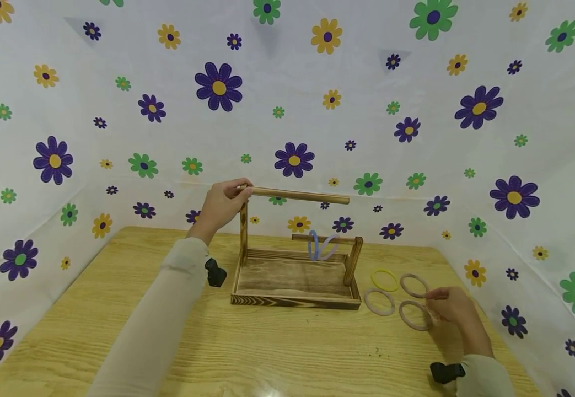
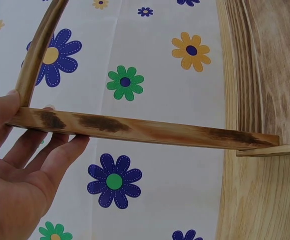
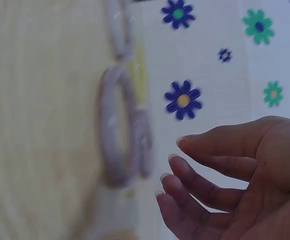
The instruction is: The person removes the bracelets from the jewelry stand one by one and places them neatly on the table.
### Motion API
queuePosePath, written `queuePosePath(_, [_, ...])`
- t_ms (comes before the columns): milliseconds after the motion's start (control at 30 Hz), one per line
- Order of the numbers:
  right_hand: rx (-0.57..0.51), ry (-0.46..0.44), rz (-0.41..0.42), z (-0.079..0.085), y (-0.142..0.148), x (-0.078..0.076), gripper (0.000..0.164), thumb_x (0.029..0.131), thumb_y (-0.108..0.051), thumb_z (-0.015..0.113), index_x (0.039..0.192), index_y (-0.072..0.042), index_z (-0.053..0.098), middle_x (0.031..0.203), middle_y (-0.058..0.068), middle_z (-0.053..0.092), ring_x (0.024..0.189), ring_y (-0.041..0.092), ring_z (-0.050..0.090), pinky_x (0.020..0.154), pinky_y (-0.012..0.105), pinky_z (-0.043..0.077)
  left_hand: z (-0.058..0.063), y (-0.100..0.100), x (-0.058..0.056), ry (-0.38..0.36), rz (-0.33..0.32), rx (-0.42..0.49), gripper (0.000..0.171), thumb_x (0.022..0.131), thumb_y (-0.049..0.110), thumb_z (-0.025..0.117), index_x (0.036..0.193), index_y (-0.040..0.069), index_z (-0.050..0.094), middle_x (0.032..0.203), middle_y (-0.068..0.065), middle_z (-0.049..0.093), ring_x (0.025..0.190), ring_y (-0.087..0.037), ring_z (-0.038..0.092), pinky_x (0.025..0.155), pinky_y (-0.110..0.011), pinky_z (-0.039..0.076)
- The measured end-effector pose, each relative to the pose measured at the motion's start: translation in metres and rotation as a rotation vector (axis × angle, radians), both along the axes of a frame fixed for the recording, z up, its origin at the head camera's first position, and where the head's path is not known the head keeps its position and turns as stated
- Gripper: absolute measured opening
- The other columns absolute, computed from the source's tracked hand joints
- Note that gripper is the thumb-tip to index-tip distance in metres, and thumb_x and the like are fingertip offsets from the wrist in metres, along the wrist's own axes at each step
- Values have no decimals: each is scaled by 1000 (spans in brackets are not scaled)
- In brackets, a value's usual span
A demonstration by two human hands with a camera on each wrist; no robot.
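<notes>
My left hand (image 1: 226,199) grips the top corner of a wooden rack (image 1: 292,302), where an upright post (image 2: 135,129) meets the long upper rod (image 1: 299,195). In the left wrist view, the thumb is on one side of the corner and the fingers lie beneath the post. A blue ring (image 1: 311,246) and a pale purple ring (image 1: 331,249) hang on the lower rod (image 1: 344,240). My right hand (image 1: 453,309) is beside several rings at the right. In the right wrist view its fingers are loosely bent, nothing between them; the nearest mauve ring (image 3: 105,130) is blurred.
A yellow ring (image 1: 384,280) and several mauve rings, among them one at the front (image 1: 379,302), lie right of the rack on the wooden table (image 1: 267,347). Flower-printed white cloth (image 1: 178,127) stands behind and along both sides.
</notes>
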State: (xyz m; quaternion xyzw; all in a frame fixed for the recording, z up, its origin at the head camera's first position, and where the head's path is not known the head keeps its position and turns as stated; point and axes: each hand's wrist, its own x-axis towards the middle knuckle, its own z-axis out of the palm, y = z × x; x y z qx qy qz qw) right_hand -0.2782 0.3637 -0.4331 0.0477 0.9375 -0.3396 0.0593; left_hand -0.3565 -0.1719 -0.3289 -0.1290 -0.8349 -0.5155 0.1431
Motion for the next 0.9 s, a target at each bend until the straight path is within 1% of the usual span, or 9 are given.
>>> queuePosePath(67, [-14,29,17,9,-8,1,35,100,-15,63,121,13,66,119,34,68,88,26,70,74,36,60,0,0,0,2,2,-10,33,106,35,59,130,14,69,120,-16,75,103,-28,71,74,-30,49])
queuePosePath(133, [-31,64,28,19,-21,3,36,102,-17,62,123,12,65,121,35,66,93,30,71,78,38,61,-1,-1,0,2,2,-16,33,106,34,59,130,14,70,120,-16,75,104,-29,71,75,-30,49])
queuePosePath(200, [-59,100,40,27,-35,5,35,103,-17,62,122,12,66,119,33,67,90,28,72,77,38,62,-2,-1,1,0,4,-23,32,107,34,58,129,14,70,120,-16,75,104,-29,71,75,-31,49])
queuePosePath(267, [-71,142,55,34,-51,6,33,103,-17,63,120,10,68,116,31,69,84,21,72,73,34,61,-3,-1,2,-5,5,-23,32,107,34,58,129,14,70,119,-16,75,103,-29,70,75,-32,48])
queuePosePath(367, [-92,196,71,44,-77,6,31,102,-18,65,119,7,70,115,29,70,81,15,71,68,28,59,-4,-2,2,-9,7,-23,33,107,35,58,129,15,70,120,-15,75,102,-27,70,75,-32,48])
queuePosePath(433, [-108,234,92,50,-94,5,29,102,-17,65,119,6,70,115,27,71,83,14,70,68,24,58,-4,-2,2,-10,9,-20,33,106,36,58,130,16,70,121,-15,75,104,-27,70,76,-32,49])
queuePosePath(500, [-130,262,110,55,-111,4,28,102,-16,66,119,5,71,115,26,72,86,19,72,69,24,58,-3,-3,2,-10,12,-22,33,106,36,59,130,16,70,122,-15,75,108,-27,71,77,-32,49])
queuePosePath(667, [-146,336,156,63,-146,1,24,101,-15,67,117,2,72,113,23,74,87,27,75,73,27,57,-2,-3,1,-5,12,-18,33,106,36,59,130,16,70,122,-15,75,109,-28,71,77,-32,49])
queuePosePath(900, [-175,456,170,58,-181,-6,19,97,-10,71,111,1,75,104,20,76,86,29,74,71,28,57,-1,0,-2,7,18,-18,32,106,37,59,128,16,70,119,-15,76,104,-28,72,75,-31,50])
